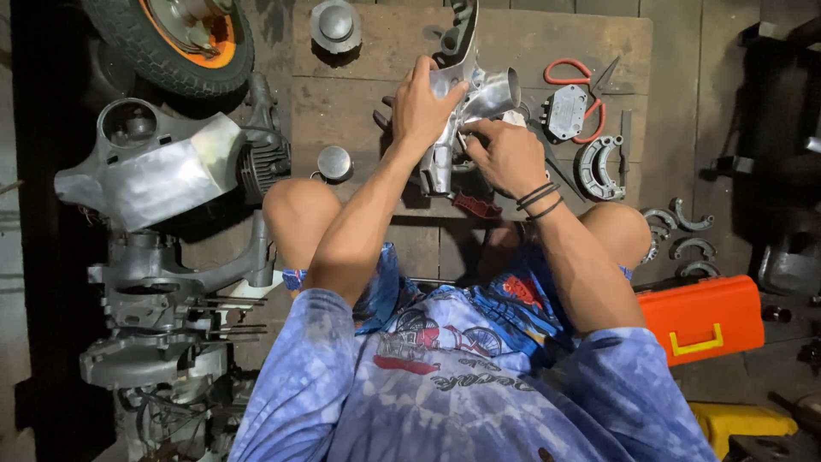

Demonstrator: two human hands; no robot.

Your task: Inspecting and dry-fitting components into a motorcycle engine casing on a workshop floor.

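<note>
I sit over a wooden board (pixel 359 51) on the floor. My left hand (pixel 421 104) grips the upper part of a silver metal engine casting (pixel 466 98) with a round tube opening at its right. My right hand (pixel 506 154) presses against the casting's lower right side, fingers closed on a small pale piece that I cannot make out. Black bands circle my right wrist. A red-handled tool (pixel 475 205) lies just under my right hand.
Red-handled scissors (pixel 575 85), a grey cover plate (pixel 565 111) and brake shoes (pixel 599 167) lie to the right. An orange toolbox (pixel 701 318) sits at right. A wheel (pixel 171 38), an engine block (pixel 162 291), a piston (pixel 334 162) and a round cap (pixel 335 24) lie left and above.
</note>
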